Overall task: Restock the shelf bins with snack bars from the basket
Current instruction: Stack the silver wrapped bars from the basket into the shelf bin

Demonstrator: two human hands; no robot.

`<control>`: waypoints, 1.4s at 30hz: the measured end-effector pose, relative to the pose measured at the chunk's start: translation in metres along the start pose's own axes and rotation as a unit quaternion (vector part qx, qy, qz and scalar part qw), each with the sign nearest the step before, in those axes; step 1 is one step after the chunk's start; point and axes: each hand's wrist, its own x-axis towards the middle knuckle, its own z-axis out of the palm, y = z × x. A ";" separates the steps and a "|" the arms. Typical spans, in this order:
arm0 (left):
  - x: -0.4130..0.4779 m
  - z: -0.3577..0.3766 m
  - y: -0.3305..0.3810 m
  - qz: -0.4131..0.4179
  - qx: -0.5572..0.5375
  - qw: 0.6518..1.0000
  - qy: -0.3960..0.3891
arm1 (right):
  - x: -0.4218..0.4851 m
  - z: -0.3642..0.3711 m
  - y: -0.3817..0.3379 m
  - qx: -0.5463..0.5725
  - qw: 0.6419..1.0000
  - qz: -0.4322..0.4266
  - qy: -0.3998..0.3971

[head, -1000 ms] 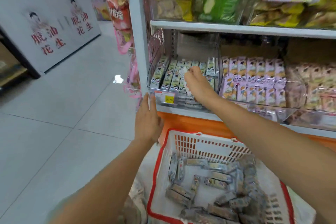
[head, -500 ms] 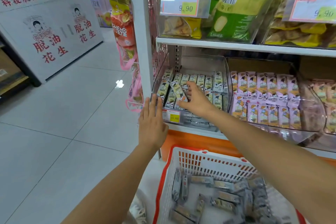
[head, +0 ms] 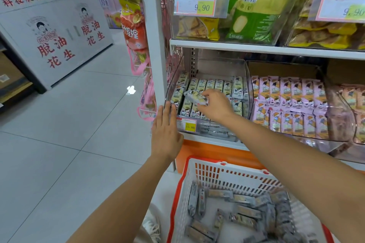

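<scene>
A clear plastic shelf bin (head: 247, 77) holds rows of cream-and-white snack bars (head: 218, 85). My right hand (head: 216, 105) reaches into it and pinches one snack bar (head: 194, 97), held crosswise over the rows. With straight fingers, my left hand (head: 166, 134) touches the bin's front left corner beside a yellow price tag (head: 190, 125). Below, a white basket with a red rim (head: 227, 177) contains several loose grey-wrapped bars (head: 245, 217).
To the right, a second clear bin (head: 335, 136) carries pink-wrapped bars. The shelf above has bins of yellow and green snack bags (head: 254, 17). A white shelf post (head: 151, 31) stands left of the bin. Tiled floor and a grey display box (head: 57, 31) lie to the left.
My right hand has turned the bar it holds from lengthwise to crosswise over the rows. My left hand stays at the bin's front corner. The view has tilted upward.
</scene>
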 end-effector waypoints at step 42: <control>0.003 0.012 -0.004 0.053 0.028 0.996 0.069 | 0.036 0.003 0.006 0.008 0.999 -0.042 0.003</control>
